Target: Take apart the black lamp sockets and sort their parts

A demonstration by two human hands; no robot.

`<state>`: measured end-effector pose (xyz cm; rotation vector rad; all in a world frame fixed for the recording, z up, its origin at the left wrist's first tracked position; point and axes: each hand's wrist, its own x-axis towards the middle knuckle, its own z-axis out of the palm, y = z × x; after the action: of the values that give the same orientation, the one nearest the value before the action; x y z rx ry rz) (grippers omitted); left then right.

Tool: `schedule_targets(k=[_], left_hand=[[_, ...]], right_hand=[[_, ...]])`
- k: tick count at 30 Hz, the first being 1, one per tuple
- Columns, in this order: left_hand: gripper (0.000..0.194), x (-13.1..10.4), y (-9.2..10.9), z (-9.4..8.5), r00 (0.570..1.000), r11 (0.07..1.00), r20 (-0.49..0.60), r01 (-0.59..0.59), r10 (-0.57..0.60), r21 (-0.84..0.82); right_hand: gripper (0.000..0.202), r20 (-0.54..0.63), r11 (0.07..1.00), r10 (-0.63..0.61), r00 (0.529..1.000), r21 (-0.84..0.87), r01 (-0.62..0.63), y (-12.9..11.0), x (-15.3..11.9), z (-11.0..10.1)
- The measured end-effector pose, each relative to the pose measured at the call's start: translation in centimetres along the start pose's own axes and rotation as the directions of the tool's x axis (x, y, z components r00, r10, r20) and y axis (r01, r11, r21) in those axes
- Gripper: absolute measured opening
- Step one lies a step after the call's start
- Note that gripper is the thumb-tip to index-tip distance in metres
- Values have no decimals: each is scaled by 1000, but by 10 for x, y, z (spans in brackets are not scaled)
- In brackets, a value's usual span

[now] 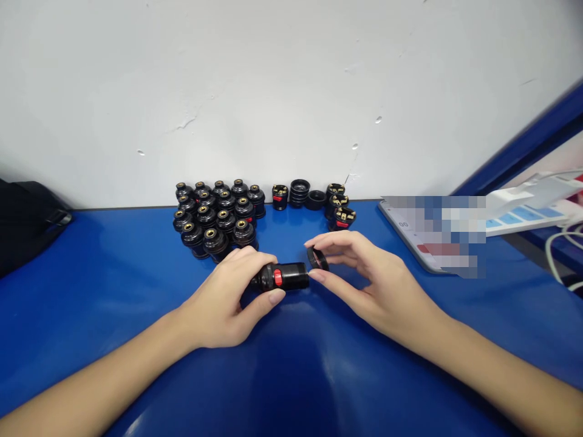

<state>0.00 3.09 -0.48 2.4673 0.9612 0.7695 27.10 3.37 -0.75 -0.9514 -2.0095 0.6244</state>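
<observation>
My left hand (237, 297) is closed around a black lamp holder (291, 276) with a red switch on its side, lying sideways above the blue table. Its open end points right. Between thumb and fingertips, my right hand (364, 273) pinches a black ring (317, 259) just off that end, with a small gap or light contact that I cannot tell apart. Behind my left hand stand several similar black lamp holders (207, 215) with brass-threaded tops.
Along the wall stand a black core with a red switch (279, 197), a ribbed black shell (299, 193) and a black ring (316, 199). Several more cores (342, 218) are right of them. A phone (410, 240) lies at right, a dark bag (31, 224) at far left.
</observation>
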Motion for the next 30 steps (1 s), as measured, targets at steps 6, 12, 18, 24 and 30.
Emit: schedule_targets(k=[6,12,18,24,30], left_hand=[[17,0,0,0,1000,1000,11,-10,10,-6],[18,0,1,-1,1000,1000,20,-16,17,-19],[21,-1,2,-1,999,1000,46,-5,6,-26],[21,-2,3,-1,999,1000,50,5,-3,-24],[23,-3,2,-1,999,1000,46,10,-9,-8]], right_hand=[[4,36,957,-162,986,-238,166,-2,7,-13],[7,77,885,-242,967,-390,253,-5,16,-26],[14,36,811,-265,964,-532,243,0,35,-42],[16,-8,814,-98,995,-577,75,24,77,-53],[17,-8,732,15,1000,-681,-16,46,110,-45]])
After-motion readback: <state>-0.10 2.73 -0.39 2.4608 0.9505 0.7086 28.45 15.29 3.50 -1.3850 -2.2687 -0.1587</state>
